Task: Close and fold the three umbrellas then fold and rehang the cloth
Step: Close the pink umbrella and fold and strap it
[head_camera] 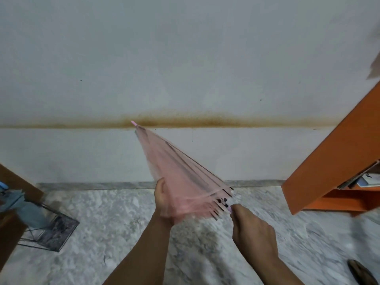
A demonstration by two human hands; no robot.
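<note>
A pink umbrella [174, 169] is collapsed into a narrow cone, its tip pointing up and left toward the wall. Dark rib ends show at its open lower edge. My left hand [164, 199] wraps the loose pink canopy near that edge from the left side. To the right of the rib ends, my right hand [249, 229] is closed around the umbrella's handle, which is mostly hidden in the fist. A pale cloth [375, 58] hangs at the top right edge, only partly in view. No other umbrella shows.
An orange shelf unit [333, 161] with books stands at the right. At the left are a brown wooden piece [14, 182], grey-blue fabric [26, 210] and a wire-frame stand [51, 229] on the marble floor. A white stained wall is ahead. A dark object [359, 272] lies bottom right.
</note>
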